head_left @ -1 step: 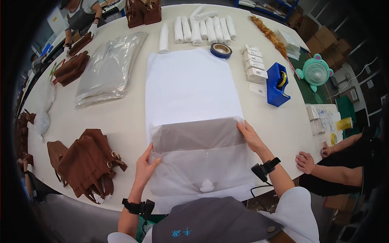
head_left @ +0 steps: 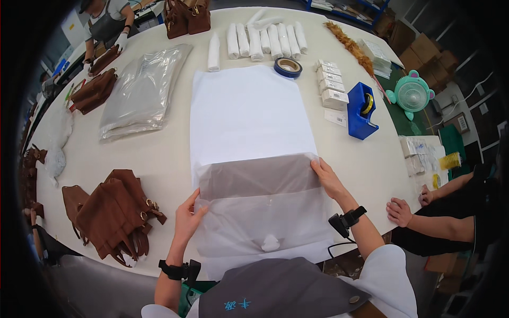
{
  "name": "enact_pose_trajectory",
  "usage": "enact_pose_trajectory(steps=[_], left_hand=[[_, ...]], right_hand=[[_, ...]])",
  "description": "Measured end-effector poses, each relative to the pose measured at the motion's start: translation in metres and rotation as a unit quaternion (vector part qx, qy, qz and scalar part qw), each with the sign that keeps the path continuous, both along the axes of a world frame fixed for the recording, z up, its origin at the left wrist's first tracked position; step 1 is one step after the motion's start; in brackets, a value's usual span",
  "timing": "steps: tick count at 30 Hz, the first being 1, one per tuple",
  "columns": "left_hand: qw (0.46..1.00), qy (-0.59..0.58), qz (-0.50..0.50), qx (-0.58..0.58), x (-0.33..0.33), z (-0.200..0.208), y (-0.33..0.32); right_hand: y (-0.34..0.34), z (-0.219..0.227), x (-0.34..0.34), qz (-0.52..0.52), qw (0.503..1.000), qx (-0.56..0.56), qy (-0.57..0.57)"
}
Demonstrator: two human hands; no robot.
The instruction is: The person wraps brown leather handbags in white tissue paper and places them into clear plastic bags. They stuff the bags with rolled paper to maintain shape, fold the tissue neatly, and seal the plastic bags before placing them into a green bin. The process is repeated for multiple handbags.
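Observation:
A thin, translucent whitish sheet (head_left: 260, 225) with a darker grey band along its far part lies in front of me. It rests over the near part of large white paper (head_left: 252, 114). I cannot tell whether it is a bag or a single layer. My left hand (head_left: 188, 214) grips its left edge, thumb on top. At the far right corner, my right hand (head_left: 328, 179) pinches it between thumb and fingers. A small white patch (head_left: 270, 243) shows near the sheet's close edge. Brown leather bags (head_left: 111, 212) lie heaped left of my left hand.
Clear plastic bags (head_left: 143, 90) are stacked at the far left. White wrapped rolls (head_left: 265, 41), blue tape (head_left: 288, 67), small white boxes (head_left: 332, 85) and a blue tape dispenser (head_left: 362, 111) stand beyond the paper. A co-worker's hands (head_left: 400, 212) rest at the right edge; another person (head_left: 108, 24) works far left.

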State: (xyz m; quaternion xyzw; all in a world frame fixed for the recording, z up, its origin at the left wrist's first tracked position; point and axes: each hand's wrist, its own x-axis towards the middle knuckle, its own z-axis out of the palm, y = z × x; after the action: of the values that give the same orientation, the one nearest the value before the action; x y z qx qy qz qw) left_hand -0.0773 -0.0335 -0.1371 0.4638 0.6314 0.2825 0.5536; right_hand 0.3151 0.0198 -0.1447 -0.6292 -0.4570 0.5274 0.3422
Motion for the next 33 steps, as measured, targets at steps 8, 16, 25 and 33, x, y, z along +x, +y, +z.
enact_pose_trajectory(steps=[8,16,25,33], left_hand=[[0.724,0.635,0.007,0.270,-0.076,0.009,0.015],[0.725,0.655,-0.056,0.208,-0.108,-0.004,0.003],[0.689,0.703,-0.005,0.178,-0.139,-0.017,-0.001],[0.864,0.409,-0.101,0.275,-0.089,-0.059,-0.053]], right_hand=[[-0.039,-0.038,0.086,-0.092,0.910,0.130,-0.383],[-0.129,-0.061,0.128,-0.142,0.875,0.121,-0.447],[-0.163,-0.063,0.117,-0.122,0.841,0.181,-0.494],[-0.165,-0.065,0.113,-0.120,0.809,0.153,-0.555]])
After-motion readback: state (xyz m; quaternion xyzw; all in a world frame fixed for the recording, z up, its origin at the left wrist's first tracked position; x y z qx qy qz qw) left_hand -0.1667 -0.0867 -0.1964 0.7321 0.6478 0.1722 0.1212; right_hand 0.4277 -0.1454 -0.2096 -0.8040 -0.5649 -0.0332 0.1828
